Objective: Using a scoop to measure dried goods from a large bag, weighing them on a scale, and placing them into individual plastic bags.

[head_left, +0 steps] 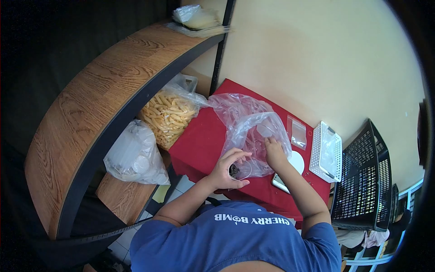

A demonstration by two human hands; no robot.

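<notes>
My left hand (pixel 222 171) curves round a clear round tub (pixel 245 171) with small dark contents at its left side, held at the front edge of the red-covered table. To its right, my right hand (pixel 274 153) reaches into the mouth of a large clear plastic bag (pixel 247 120). Its fingers are bent together, and what they grip, if anything, does not show. Just beyond those fingertips a pale round translucent piece (pixel 268 128) lies in the bag. Beside my right wrist there is a white disc (pixel 296 162), with part of a phone (pixel 279 182) below it.
A white basket (pixel 316 154) and a small clear packet (pixel 297 133) sit at the table's right. Black crates (pixel 362 181) stand beyond. On the left are a wooden shelf (pixel 104 81), a bag of yellow tube-shaped pieces (pixel 167 113) and a bag of white containers (pixel 136 154).
</notes>
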